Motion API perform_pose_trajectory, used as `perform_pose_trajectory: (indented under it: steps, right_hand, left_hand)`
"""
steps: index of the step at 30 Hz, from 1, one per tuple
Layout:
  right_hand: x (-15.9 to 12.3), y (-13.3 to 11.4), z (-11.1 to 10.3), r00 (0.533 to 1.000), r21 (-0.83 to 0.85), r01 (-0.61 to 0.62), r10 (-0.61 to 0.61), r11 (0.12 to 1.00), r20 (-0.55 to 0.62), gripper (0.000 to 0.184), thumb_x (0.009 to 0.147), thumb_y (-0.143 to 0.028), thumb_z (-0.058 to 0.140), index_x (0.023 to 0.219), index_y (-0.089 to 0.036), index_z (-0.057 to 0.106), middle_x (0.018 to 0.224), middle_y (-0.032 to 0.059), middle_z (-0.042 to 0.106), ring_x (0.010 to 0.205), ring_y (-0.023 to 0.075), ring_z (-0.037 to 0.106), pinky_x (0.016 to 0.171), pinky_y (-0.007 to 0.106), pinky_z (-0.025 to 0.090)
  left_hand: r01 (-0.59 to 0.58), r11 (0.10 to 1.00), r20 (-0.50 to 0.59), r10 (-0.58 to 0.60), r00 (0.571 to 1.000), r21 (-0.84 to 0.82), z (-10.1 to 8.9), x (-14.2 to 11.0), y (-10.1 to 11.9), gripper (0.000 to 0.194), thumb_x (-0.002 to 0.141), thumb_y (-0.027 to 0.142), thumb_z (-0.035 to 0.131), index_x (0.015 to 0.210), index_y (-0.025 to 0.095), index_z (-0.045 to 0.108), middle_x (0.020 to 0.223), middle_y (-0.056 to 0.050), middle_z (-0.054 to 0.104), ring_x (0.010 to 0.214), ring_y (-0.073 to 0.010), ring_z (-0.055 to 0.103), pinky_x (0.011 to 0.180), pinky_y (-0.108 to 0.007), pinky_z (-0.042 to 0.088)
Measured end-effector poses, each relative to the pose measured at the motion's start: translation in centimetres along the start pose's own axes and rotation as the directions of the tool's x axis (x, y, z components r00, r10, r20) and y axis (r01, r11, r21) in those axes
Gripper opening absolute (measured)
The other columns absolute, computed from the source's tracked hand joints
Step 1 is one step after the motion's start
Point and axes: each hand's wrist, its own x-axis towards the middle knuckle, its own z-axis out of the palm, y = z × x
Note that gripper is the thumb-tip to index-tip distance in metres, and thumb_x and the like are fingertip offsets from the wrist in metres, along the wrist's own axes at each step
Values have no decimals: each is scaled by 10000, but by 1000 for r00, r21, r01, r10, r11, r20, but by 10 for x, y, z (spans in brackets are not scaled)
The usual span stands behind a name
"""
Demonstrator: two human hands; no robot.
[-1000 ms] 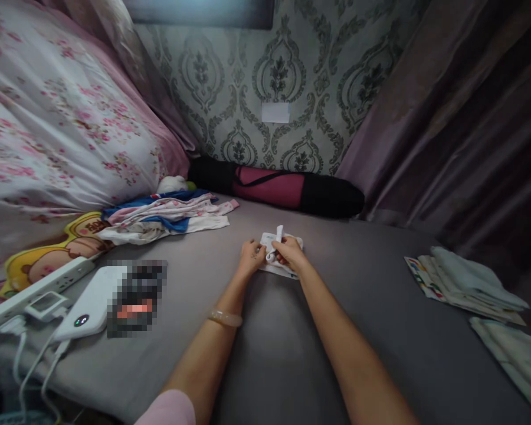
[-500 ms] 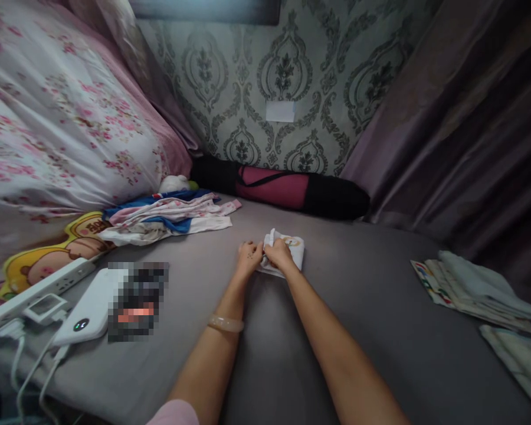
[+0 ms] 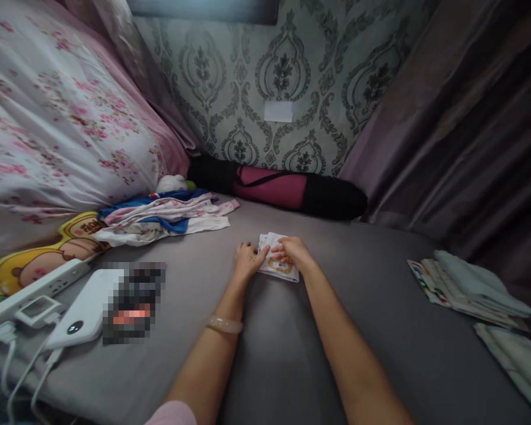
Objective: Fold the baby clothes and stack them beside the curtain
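Partly under the curled right grip (image 3: 298, 252) (hold unclear), folded cloth (image 3: 279, 270) touches the spread left grip (image 3: 248, 260).

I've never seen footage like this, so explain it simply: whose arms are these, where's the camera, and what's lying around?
No machine here: just a person's arms, filmed by a camera worn on that person's head. The left hand touches the left edge of a folded white cloth; the right hand is over it, fingers bent, its grip unclear. On the grey sheet, clothes and a white power bank lie to the left, a long bag at the back, more folded cloths to the right.
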Motion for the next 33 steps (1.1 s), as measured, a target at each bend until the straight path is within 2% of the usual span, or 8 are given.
perform_pose_trajectory:
  steps: [4, 7, 9, 12, 16, 22, 27, 33]
  right_hand:
    - [4, 5, -32, 969, -66, 91, -104, 994, -226, 378, 896, -170, 328, 1217, -128, 524, 1033, 125, 693, 774, 146, 681, 599, 221, 516]
    - [6, 11, -41, 924, -171, 145, -195, 975, -328, 405, 894, -169, 322, 1226, -128, 549, 1179, 143, 643, 1037, 189, 626, 833, 276, 497]
    - [6, 16, -36, 899, -354, 220, -330, 909, -288, 415, 898, -177, 329, 1233, -109, 564, 1241, 152, 610, 1165, 206, 552, 971, 295, 418]
    - [6, 26, -18, 858, -661, 332, -507, 673, -85, 462, 936, -208, 274, 1315, -88, 509, 1372, 148, 513, 1306, 210, 416, 1079, 323, 296]
    - [7, 41, 9, 869, -838, 253, -494, 484, -22, 549, 971, -336, 267, 1436, -57, 352, 1511, 156, 323, 1417, 263, 203, 1140, 434, 123]
    - [18, 36, 6, 934, -824, 223, -356, 522, 27, 606, 962, -382, 307, 1474, -59, 272, 1547, 158, 235, 1420, 272, 180, 1136, 453, 99]
    - [36, 13, -28, 940, -734, 309, -314, 605, 136, 431, 974, -295, 276, 1157, -153, 640, 1189, 113, 649, 1067, 195, 581, 907, 274, 395]
    - [39, 5, -21, 905, -735, 360, -406, 575, 125, 299, 928, -252, 442, 1130, -214, 659, 1107, 52, 673, 1016, 179, 573, 867, 241, 383]
  left_hand:
    - [-11, 1000, 41, 11, 999, 3, 0, -1, -2, 446, 805, 529, 578, 947, 139, 742, 1298, -169, 568, 1246, -307, 464, 1014, -356, 355]
    - [-8, 1000, 35, 9, 999, -8, 2, 1, -4, 366, 819, 453, 579, 932, 144, 739, 1311, -164, 561, 1240, -293, 471, 1012, -343, 351]
    - [4, 1000, 30, -3, 1000, -16, 3, 2, -4, 337, 829, 418, 569, 925, 143, 738, 1305, -164, 566, 1237, -286, 475, 1012, -335, 347]
    - [18, 1000, 11, -18, 1000, -17, 3, 2, -3, 296, 845, 361, 540, 885, 142, 735, 1302, -154, 570, 1232, -282, 477, 1003, -329, 352]
    - [-11, 1000, -14, 11, 1000, 1, 4, 1, -3, 280, 860, 340, 524, 866, 138, 718, 1201, -140, 624, 1167, -263, 517, 981, -317, 367]
    - [-13, 1000, -60, 13, 998, 3, 5, 1, -4, 332, 884, 417, 509, 962, 140, 675, 997, -120, 675, 1040, -249, 571, 898, -322, 413]
    - [-10, 1000, -33, 9, 999, -14, -1, 0, -2, 374, 828, 493, 576, 920, 145, 674, 985, -122, 674, 1013, -258, 584, 876, -327, 424]
    - [-29, 999, 1, 29, 1000, -16, -3, 0, -2, 298, 792, 429, 615, 875, 155, 697, 1012, -103, 674, 1017, -246, 583, 891, -312, 420]
